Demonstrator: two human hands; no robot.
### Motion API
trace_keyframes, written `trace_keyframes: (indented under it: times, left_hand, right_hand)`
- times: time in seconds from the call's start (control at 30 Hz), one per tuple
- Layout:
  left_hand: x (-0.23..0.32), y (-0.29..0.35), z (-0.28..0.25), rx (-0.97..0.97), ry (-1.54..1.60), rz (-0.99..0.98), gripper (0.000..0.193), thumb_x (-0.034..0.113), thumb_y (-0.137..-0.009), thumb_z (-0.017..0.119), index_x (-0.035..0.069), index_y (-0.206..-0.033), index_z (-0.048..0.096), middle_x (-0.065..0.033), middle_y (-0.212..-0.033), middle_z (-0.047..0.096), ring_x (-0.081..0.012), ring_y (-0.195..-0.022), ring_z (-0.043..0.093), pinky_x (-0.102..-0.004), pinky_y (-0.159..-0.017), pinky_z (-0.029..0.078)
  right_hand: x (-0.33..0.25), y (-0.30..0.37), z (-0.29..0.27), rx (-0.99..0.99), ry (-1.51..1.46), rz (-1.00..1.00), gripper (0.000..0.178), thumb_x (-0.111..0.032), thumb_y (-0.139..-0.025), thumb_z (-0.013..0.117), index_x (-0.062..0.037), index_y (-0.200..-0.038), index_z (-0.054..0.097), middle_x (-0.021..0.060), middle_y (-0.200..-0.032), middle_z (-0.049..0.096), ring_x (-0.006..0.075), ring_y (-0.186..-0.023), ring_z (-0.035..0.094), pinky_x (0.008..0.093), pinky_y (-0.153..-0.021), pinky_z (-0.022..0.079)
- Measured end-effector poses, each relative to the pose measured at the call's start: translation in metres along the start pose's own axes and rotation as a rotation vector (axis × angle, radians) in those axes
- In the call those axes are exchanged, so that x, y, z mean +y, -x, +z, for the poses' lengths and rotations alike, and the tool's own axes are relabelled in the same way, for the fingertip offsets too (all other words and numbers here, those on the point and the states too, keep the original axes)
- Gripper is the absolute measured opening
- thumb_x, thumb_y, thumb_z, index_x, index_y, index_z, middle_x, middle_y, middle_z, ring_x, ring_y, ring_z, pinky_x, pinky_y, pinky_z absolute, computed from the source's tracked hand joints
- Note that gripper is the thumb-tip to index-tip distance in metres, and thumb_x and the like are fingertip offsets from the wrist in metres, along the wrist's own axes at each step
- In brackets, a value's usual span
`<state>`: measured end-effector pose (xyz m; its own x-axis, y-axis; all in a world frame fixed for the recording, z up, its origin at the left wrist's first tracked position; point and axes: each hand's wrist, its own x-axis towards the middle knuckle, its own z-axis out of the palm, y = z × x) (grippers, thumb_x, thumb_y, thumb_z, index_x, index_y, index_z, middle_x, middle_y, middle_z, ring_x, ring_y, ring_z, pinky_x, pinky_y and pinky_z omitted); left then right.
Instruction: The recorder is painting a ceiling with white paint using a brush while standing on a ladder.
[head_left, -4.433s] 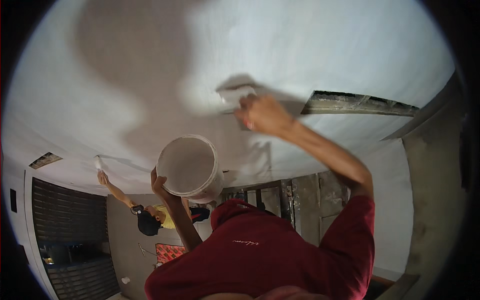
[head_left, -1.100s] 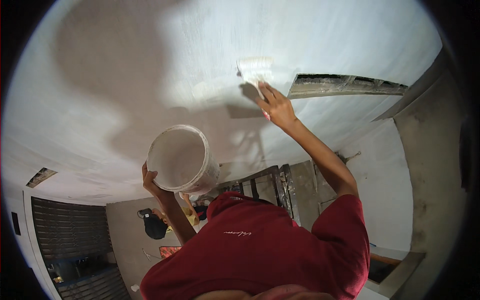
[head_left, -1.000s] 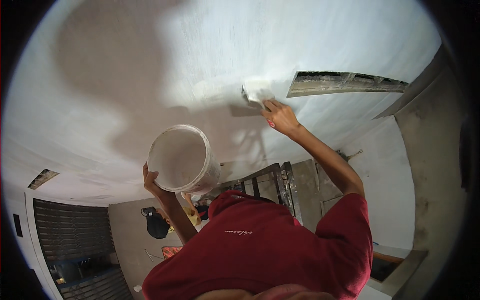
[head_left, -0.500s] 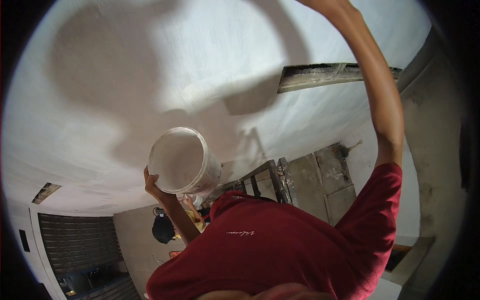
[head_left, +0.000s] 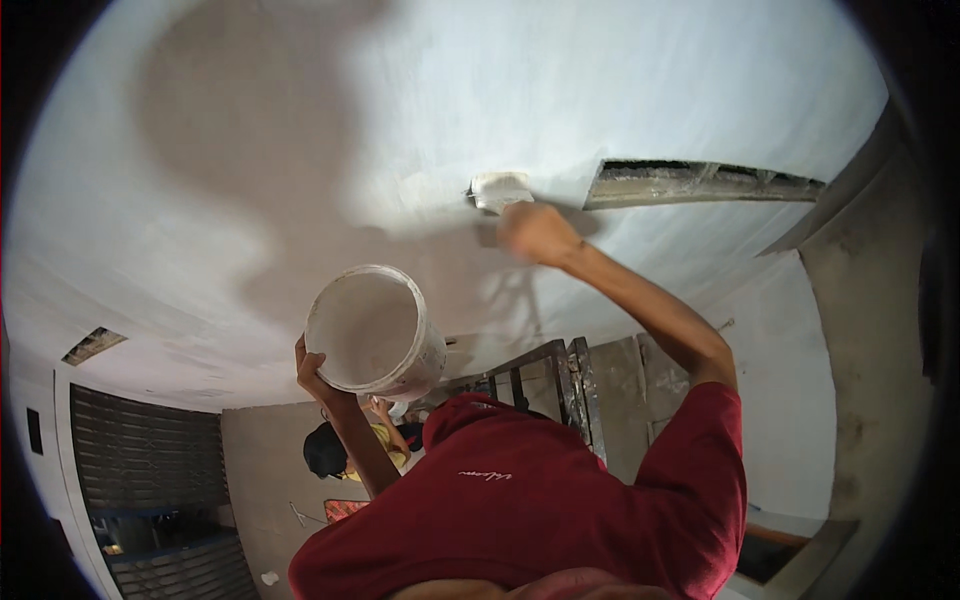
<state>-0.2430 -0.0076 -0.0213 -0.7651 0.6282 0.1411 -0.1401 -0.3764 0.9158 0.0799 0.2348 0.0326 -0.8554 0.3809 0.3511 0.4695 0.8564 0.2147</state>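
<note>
A white plastic bucket (head_left: 432,362), smeared with paint on its outside, is tilted so that its open mouth faces me. My left hand (head_left: 312,368) is closed on its left side, with the thumb at the rim. Up at the pale painted wall (head_left: 440,110), my right hand (head_left: 540,233), slightly blurred, grips a wide paintbrush (head_left: 500,188). The brush's broad whitish head lies against the wall, just left of a long slot. Its handle is hidden within my fist. Inside the bucket, pale walls show, but I cannot tell how much paint it holds.
A long recessed slot (head_left: 705,184) cuts the wall at the right; a smaller vent (head_left: 94,345) lies far left. Below stands a dark, paint-spattered ladder (head_left: 575,390). A co-worker in yellow with a black cap (head_left: 324,450) is beneath my left arm. A slatted window (head_left: 150,450) is lower left.
My right hand has come down and left from beyond the upper edge, bringing the paintbrush into view on the wall. The bucket has shifted slightly, still in my left hand.
</note>
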Motion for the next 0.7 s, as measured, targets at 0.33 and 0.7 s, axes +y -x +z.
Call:
trace_keyframes:
  times: [0.33, 0.7]
  left_hand:
    - [0.003, 0.009, 0.008, 0.039, -0.015, 0.024, 0.058, 0.028, -0.071, 0.046, -0.009, -0.114, 0.054, -0.0197, -0.109, 0.058, -0.0300, -0.101, 0.061, -0.0391, -0.083, 0.053]
    - [-0.014, 0.005, -0.009, 0.088, 0.020, -0.050, 0.057, 0.030, -0.073, 0.044, -0.006, -0.116, 0.052, -0.0193, -0.109, 0.058, -0.0306, -0.101, 0.061, -0.0411, -0.083, 0.053]
  right_hand:
    - [0.092, -0.186, -0.316, -0.016, -0.294, 0.139, 0.014, 0.000, -0.066, 0.059, -0.0025, -0.075, 0.069, 0.0080, -0.069, 0.066, 0.0156, -0.067, 0.060, 0.0316, -0.063, 0.050]
    - [0.007, -0.107, -0.006, 0.546, 0.459, -0.091, 0.029, -0.020, -0.067, 0.070, -0.0037, -0.089, 0.060, 0.0335, -0.121, 0.053, 0.0407, -0.107, 0.059, 0.0400, -0.090, 0.054]
